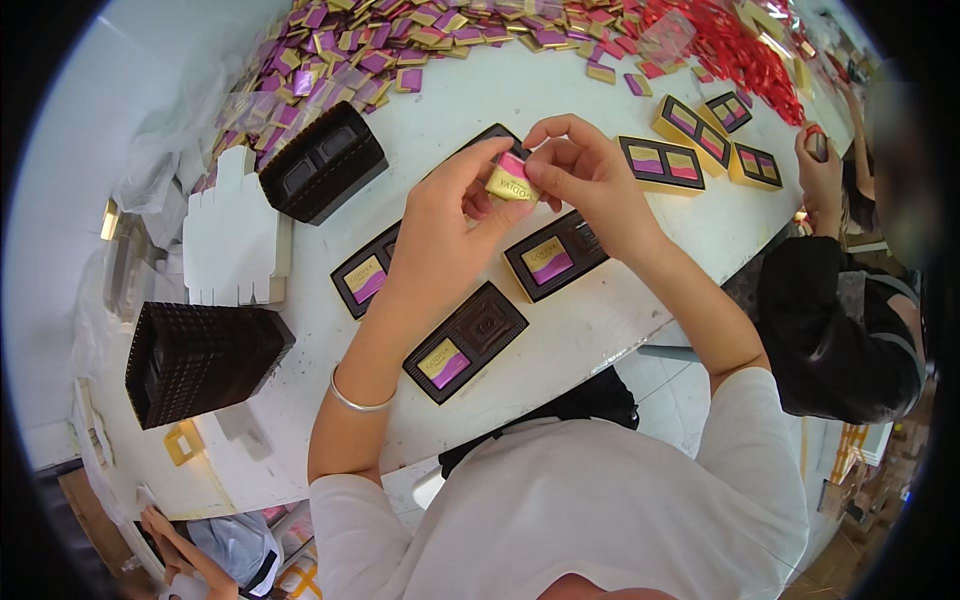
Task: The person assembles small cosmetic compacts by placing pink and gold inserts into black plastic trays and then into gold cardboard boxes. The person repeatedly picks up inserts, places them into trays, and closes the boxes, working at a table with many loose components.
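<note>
A square gold-and-pink wrapped chocolate (512,182) is held up between my two hands, above the table. The fingers of my left hand (440,205) pinch it from the left, while my right hand (590,175) grips its right edge with thumb and fingertips. Below my hands, a dark tray (490,326) has a gold-and-purple chocolate (444,363) in its left compartment; the right compartment is bare. Another gold-and-purple chocolate (545,262) lies in the tray to the right. My left hand partly covers a third tray, with a chocolate (366,279) showing. Behind my hands, a further tray is mostly hidden.
Stacks of dark trays (330,165) and white card pieces (230,240) stand at the left. Several filled gold-edged boxes (662,181) sit at the right. Loose wrapped chocolates (400,40) and red strips (745,65) spread across the back. A co-worker (830,320) is at the right.
</note>
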